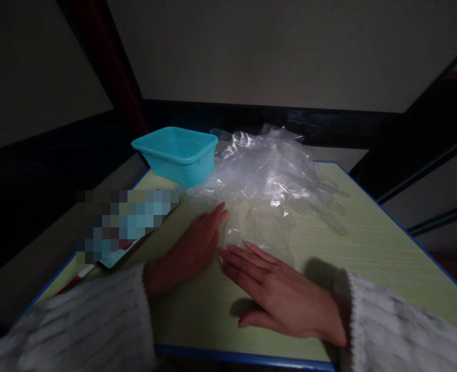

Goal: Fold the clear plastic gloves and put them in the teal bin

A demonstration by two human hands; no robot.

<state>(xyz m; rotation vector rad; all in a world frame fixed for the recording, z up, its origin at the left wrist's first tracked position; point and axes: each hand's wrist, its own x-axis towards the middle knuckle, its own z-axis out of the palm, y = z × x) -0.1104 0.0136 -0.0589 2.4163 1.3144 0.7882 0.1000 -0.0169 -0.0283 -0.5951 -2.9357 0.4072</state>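
A clear disposable plastic glove [259,227] lies on the table in front of me. My right hand [280,292] rests on its near part with the fingers stretched out flat and the thumb apart. On the glove's left side, my left hand [195,240] stands on edge with its fingers extended, touching or very close to the plastic. Neither hand is closed round anything. Just beyond them spreads a crumpled pile of clear plastic gloves [270,163], with loose finger shapes on its right side.
A turquoise plastic basket [199,170] stands at the back left, beside the pile. Nearer on the left lies a flat, dark-edged object [114,257], mostly pixelated, with a red and white stick [79,276] by it. Blue edging [243,356] runs round the pale table [367,268].
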